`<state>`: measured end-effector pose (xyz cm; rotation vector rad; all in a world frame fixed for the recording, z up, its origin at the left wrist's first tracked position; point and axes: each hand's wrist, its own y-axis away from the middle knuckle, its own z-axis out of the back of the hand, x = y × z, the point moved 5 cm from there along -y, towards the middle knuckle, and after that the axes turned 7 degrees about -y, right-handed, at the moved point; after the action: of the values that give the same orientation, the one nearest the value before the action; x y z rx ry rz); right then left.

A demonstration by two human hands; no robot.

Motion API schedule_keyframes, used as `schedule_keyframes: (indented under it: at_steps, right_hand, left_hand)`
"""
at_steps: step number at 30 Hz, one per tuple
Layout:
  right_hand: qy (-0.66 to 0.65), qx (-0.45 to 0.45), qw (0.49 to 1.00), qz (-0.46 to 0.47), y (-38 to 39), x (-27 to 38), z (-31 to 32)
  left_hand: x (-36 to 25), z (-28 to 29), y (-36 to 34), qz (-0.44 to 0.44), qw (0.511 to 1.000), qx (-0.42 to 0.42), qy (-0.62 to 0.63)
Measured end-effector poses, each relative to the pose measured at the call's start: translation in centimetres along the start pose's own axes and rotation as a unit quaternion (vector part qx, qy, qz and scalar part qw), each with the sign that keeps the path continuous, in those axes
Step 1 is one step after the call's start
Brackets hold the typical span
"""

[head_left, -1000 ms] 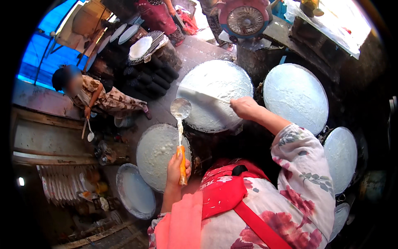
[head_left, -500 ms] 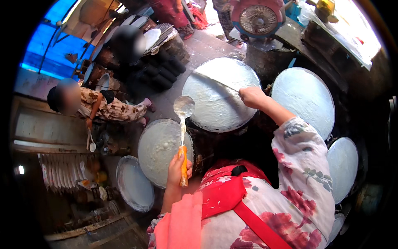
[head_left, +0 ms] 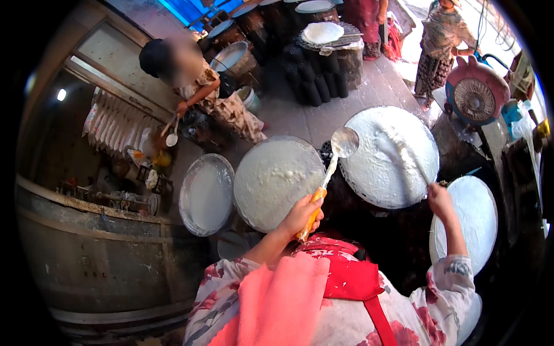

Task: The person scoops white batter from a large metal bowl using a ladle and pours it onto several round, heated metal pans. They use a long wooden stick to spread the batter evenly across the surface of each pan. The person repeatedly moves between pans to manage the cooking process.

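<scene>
My left hand (head_left: 301,214) is closed round the orange handle of a ladle (head_left: 345,142). Its metal bowl is up, close to the left rim of a round pan, and pale batter coats the shaft. My right hand (head_left: 441,200) grips the end of a long, thin pale stick (head_left: 412,162), smeared by motion. The stick lies across the white layer (head_left: 378,181) that covers the pan, and streaks and ridges mark this layer. To the left, a second round pan (head_left: 241,203) holds lumpy white batter.
A shallow pan (head_left: 183,214) of white liquid stands far left; another white-covered pan (head_left: 479,230) is beside my right forearm. Beyond are stacked black cylinders (head_left: 317,81), a pink fan (head_left: 476,95) and a white round sheet (head_left: 322,33) on a rack. A person (head_left: 202,86) at left holds a ladle.
The view has turned, so the pans appear shifted. My right hand has drawn the stick toward the pan's near right edge. Both hands keep their hold.
</scene>
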<state>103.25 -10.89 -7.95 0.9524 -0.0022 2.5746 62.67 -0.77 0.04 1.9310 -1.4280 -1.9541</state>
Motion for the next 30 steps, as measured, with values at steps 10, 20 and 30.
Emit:
schedule_keyframes:
  at_steps: [10, 20, 30]
  right_hand:
    - [0.078, 0.033, 0.996, 0.029, 4.0, 3.2, -0.4]
    - [0.015, -0.091, 0.994, -0.06, 8.6, 8.4, -8.8]
    - [-0.128, -0.11, 0.971, -0.172, 10.3, 14.6, -16.4]
  left_hand:
    - [-0.8, -0.3, -1.1, 0.006, 1.0, -0.005, -0.029]
    - [-1.7, 0.9, -4.0, -0.023, 0.99, 0.011, -0.136]
    - [-1.7, 0.6, -3.9, -0.027, 0.983, 0.033, -0.181]
